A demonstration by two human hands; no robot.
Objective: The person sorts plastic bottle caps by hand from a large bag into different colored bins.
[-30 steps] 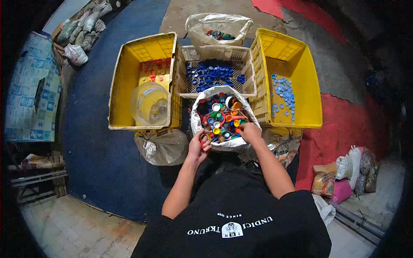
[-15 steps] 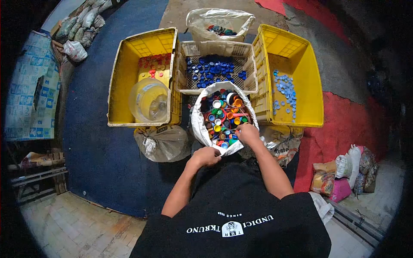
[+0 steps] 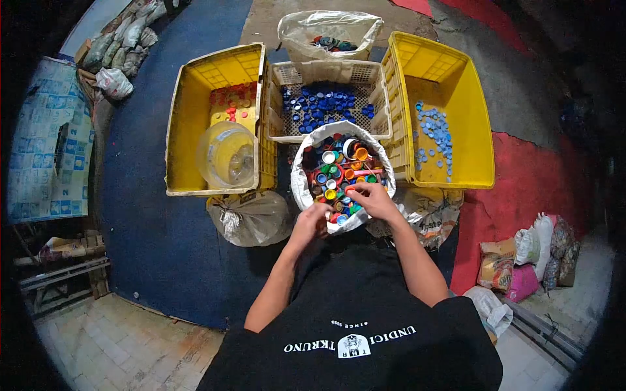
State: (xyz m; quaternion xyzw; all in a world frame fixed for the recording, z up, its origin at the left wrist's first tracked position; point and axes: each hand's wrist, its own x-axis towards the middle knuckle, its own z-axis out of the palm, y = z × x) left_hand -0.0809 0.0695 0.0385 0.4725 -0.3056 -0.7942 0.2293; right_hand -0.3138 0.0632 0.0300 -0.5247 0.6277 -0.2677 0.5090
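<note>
A white sack point(image 3: 300, 186) with a rolled-down rim stands in front of me, full of mixed plastic bottle caps point(image 3: 331, 184) in many colours. Over its right side, my right hand point(image 3: 374, 201) pinches a reddish-orange bottle cap point(image 3: 351, 189) between thumb and fingers. My left hand point(image 3: 310, 223) is at the near-left rim of the sack, its fingers curled; what lies in them, if anything, is hidden.
Behind the sack sits a white crate point(image 3: 331, 138) of dark blue caps. A yellow crate point(image 3: 182, 124) with red caps and a clear tub point(image 3: 225, 156) is left; another yellow crate point(image 3: 473, 130) with light blue caps is right. Tied sacks point(image 3: 251, 218) lie below.
My right hand has shifted left over the caps and now pinches a reddish-orange cap. My left hand has risen from its low grip on the sack's rim, fingers curled inward.
</note>
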